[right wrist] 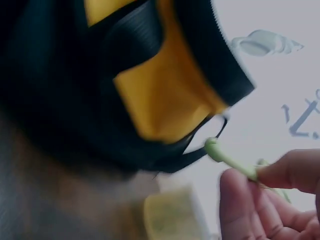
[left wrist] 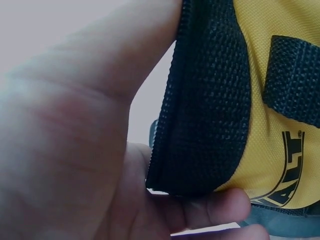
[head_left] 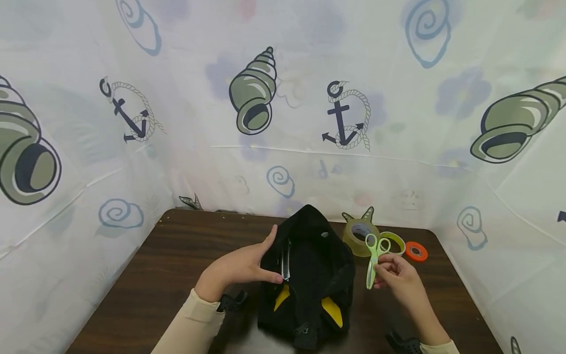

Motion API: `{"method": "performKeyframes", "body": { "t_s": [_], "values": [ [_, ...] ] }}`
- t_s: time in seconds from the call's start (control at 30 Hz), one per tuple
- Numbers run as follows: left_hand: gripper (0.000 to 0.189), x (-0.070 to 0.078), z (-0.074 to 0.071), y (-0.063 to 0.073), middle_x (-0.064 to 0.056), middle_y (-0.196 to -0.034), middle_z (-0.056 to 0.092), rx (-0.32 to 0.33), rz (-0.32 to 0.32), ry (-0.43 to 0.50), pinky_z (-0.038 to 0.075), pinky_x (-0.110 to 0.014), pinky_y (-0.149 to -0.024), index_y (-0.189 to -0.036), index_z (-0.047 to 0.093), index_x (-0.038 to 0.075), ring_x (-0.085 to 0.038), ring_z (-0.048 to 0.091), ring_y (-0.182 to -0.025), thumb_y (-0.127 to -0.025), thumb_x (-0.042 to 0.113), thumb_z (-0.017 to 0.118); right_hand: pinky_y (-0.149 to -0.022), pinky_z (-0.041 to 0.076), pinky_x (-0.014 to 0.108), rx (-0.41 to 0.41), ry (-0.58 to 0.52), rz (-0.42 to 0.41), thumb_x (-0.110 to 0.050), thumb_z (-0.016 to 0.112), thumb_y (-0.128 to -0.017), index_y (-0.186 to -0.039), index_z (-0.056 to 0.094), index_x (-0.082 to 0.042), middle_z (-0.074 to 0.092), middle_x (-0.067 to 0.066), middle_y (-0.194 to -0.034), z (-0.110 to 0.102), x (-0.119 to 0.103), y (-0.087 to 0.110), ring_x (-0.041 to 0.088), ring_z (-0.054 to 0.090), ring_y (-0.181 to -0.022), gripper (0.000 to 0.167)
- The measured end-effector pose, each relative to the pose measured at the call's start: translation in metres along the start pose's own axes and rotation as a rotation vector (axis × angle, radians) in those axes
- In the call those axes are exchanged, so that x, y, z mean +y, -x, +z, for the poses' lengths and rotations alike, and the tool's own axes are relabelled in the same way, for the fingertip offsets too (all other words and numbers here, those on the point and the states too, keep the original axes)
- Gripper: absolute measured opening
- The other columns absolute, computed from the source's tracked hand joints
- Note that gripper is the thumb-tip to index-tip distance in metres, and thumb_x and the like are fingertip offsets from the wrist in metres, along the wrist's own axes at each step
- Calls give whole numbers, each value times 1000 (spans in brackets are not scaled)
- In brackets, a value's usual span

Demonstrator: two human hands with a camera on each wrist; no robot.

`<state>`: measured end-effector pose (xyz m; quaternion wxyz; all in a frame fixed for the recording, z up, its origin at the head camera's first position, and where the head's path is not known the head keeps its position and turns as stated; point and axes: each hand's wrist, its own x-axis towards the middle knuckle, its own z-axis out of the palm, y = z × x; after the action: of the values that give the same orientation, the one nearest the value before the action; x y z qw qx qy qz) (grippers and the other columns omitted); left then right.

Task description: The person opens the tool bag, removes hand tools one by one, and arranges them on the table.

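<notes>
A black tool bag (head_left: 309, 295) with yellow panels stands on the table, its zipped top spread apart. At its left rim, my left hand (head_left: 240, 265) grips the fabric, thumb on the near side; part of a printed logo shows on the yellow cloth (left wrist: 280, 165) in the left wrist view. Just right of the bag, my right hand (head_left: 400, 280) pinches light green scissors (head_left: 373, 255) between thumb and fingers, handle loops up and blades pointing down. In the right wrist view the scissors (right wrist: 227, 157) are seen partly edge-on, close to the bag's side. The bag's inside is too dark to make out.
Behind the right hand stand a wide roll of clear tape (head_left: 355, 241), a yellow-green tape roll (head_left: 398, 241) and an orange tape roll (head_left: 416, 251). The dark wooden table (head_left: 177, 255) is enclosed at the back and sides by a shell-and-anchor print curtain (head_left: 194, 162).
</notes>
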<state>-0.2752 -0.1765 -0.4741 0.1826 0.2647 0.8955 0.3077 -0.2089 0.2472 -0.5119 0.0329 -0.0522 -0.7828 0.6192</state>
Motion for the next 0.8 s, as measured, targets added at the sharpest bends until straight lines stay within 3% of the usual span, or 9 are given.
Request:
{"method": "performKeyframes", "body": {
  "t_s": [0.2,0.37,0.8],
  "values": [
    [130,2,-1,-2,-7,-181,25,-5,-2,2,42,-59,-126,-170,-19,46,-34,44,-160,-90,68,81,-64,66,34,-47,107,77,-5,74,-102,-127,61,12,73,9,-88,-6,45,-11,20,73,-66,33],
    [131,2,1,-2,-7,-181,25,-14,-10,-14,42,-57,-127,-169,-20,45,-32,44,-160,-89,71,80,-61,65,34,-74,114,145,-6,74,-102,-123,63,11,72,7,-86,-6,74,-17,21,71,-66,30],
    [129,3,2,-2,-7,-181,24,-1,-3,-4,40,-58,-127,-170,-19,44,-33,42,-161,-91,65,82,-56,63,35,-24,107,164,-14,80,-99,-120,66,6,72,7,-83,-3,84,-20,21,70,-65,32]
  ]
}}
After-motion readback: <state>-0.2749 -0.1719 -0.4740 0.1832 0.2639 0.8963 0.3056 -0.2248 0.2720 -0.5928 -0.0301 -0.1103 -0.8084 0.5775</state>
